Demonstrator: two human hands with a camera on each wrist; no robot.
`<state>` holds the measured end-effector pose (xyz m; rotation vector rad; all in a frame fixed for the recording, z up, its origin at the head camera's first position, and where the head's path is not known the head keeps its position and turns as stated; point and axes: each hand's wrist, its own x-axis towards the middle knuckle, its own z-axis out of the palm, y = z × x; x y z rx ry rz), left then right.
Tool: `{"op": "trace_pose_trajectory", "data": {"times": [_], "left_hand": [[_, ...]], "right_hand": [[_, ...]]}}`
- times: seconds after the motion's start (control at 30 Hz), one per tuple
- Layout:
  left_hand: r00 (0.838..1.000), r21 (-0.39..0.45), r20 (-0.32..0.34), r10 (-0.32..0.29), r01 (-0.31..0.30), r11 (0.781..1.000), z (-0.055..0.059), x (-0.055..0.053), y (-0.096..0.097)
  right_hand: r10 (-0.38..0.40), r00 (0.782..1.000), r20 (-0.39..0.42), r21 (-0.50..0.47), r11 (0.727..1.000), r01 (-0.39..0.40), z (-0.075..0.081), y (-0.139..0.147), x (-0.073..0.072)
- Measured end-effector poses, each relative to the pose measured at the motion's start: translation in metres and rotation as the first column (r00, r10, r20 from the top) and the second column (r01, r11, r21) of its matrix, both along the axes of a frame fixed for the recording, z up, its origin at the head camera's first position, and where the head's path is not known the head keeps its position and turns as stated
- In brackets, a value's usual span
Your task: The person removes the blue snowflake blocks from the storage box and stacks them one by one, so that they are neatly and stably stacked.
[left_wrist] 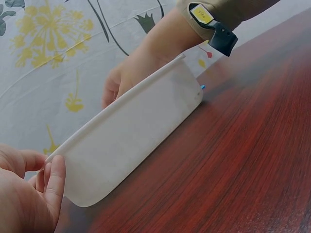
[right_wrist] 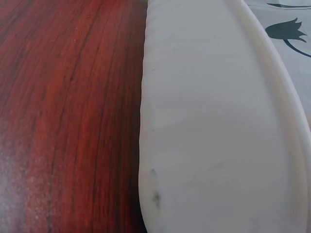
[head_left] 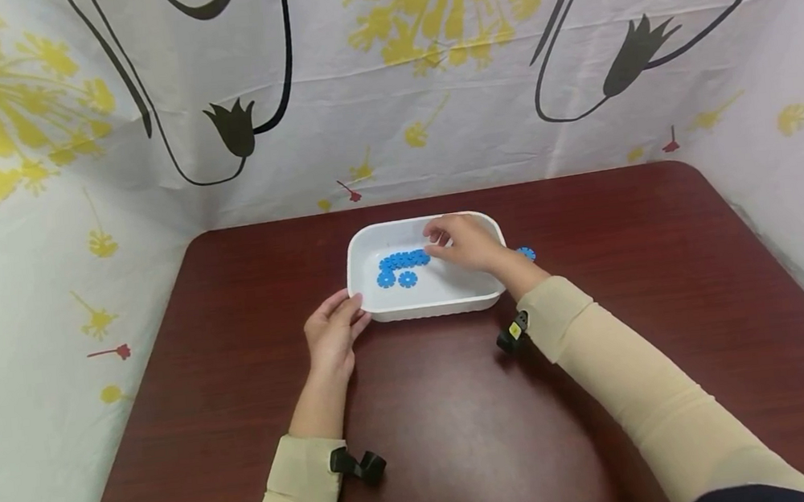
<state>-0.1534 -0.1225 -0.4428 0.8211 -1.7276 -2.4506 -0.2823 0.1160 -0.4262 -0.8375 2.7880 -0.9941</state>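
A white plastic tray [head_left: 451, 308] stands near the back of the table. My left hand [head_left: 332, 334] holds its front left corner, thumb over the rim and fingers against the outer wall, as the left wrist view also shows. Inside the tray lie blue snowflake-shaped discs: a row of several [head_left: 403, 260] close together or overlapping, and a single disc [head_left: 408, 279] in front of it. My right hand [head_left: 467, 242] reaches over the tray, loosely bent, thumb tip beside the row's right end. A gap shows between thumb and fingers; nothing is visible in it. The right wrist view shows only the tray's outer wall [right_wrist: 214, 116].
One more blue disc [head_left: 527, 253] lies outside the tray, by its right side, partly behind my right wrist. The dark red wooden table [head_left: 232, 300] ends at the back against a patterned white cloth [head_left: 391, 139], which also hangs at both sides.
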Motion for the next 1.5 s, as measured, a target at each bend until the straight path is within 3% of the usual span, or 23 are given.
{"op": "trace_pose_trajectory", "data": {"times": [0.47,0.8,1.03,1.2,1.5], "left_hand": [[1.000,0.005,-0.004,-0.019,0.019,1.000,0.001,-0.001,-0.002],[1.000,0.009,-0.011,-0.012,0.012,1.000,0.000,-0.003,-0.002],[1.000,0.015,-0.007,-0.015,0.015,1.000,-0.001,-0.002,-0.002],[1.000,0.014,-0.003,-0.017,0.017,1.000,-0.001,-0.002,-0.002],[1.000,0.012,0.000,-0.015,0.015,1.000,0.000,-0.002,-0.001]], "right_hand": [[0.062,0.998,0.029,0.136,0.989,-0.065,-0.006,-0.011,-0.005],[0.053,0.999,0.000,0.286,0.957,-0.050,-0.001,-0.020,-0.001],[0.038,0.999,0.002,0.358,0.933,-0.036,-0.007,-0.024,-0.001],[0.018,1.000,0.018,0.355,0.935,-0.023,-0.008,-0.024,-0.001],[0.026,0.999,0.036,0.260,0.965,-0.034,-0.009,-0.024,0.000]]}}
